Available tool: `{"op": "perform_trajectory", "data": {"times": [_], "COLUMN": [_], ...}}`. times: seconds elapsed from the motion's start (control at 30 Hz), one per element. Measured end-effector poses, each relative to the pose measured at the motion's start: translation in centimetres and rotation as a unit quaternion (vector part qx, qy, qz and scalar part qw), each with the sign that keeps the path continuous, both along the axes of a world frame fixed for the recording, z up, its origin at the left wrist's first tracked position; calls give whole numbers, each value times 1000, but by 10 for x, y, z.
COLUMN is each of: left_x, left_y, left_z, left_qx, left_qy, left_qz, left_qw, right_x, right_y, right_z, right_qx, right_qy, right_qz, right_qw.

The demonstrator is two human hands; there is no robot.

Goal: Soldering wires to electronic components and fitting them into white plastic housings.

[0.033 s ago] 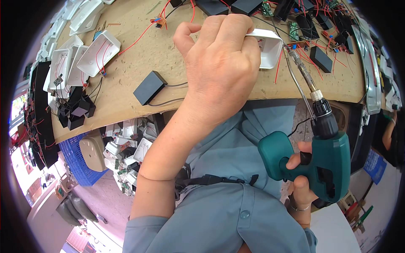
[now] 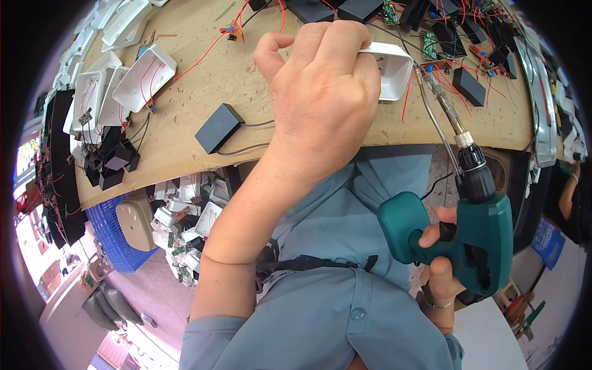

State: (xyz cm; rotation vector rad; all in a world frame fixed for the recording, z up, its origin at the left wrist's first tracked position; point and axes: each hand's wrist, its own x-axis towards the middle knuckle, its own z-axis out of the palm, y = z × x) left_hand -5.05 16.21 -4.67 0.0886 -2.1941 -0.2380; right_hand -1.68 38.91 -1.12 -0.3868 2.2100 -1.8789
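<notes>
My left hand [image 2: 327,98] is closed over a small white plastic case [image 2: 395,77] on the workbench, and its back hides much of the case and whatever lies under the fingers. In my right hand [image 2: 441,265] is a green soldering gun [image 2: 484,240], gripped by the handle with fingers around the trigger area. Its metal tip and the thin solder feed tube [image 2: 439,129] point up toward the bench, just right of the white case. A black box [image 2: 219,128] with two dark leads lies left of my left wrist.
White cases with red wires [image 2: 145,78] stand at the left, near black boxes [image 2: 114,160]. More black boxes [image 2: 468,86], green circuit boards [image 2: 430,44] and tangled wires crowd the right back. Below the bench's left edge are a blue crate [image 2: 117,237] and heaped white parts [image 2: 179,237].
</notes>
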Motion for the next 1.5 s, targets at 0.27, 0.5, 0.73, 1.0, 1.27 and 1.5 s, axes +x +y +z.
{"op": "perform_trajectory", "data": {"times": [0.27, 0.5, 0.73, 1.0, 1.27, 1.5], "left_x": [20, 38, 75, 130, 113, 41], "left_y": [-2, -11, -66, -158, -161, -228], "left_z": [11, 8, 40, 79, 47, 107], "left_qx": [13, 150, 101, 6, -34, 103], "left_qy": [-67, -195, -33, 71, -171, -30], "left_qz": [-21, -58, 63, 299, 384, 206], "left_qw": [997, 967, 992, 952, 907, 973], "right_x": [-3, -5, -11, -18, -22, -37], "right_y": [5, 5, 11, 7, 1, -5], "right_z": [1, -4, -9, -9, -6, 2], "right_qx": [-20, -29, -60, -59, -81, -116], "right_qy": [-3, 62, 106, 102, 99, 41], "right_qz": [15, 36, 73, 87, 70, 45], "right_qw": [1000, 997, 990, 989, 989, 991]}}
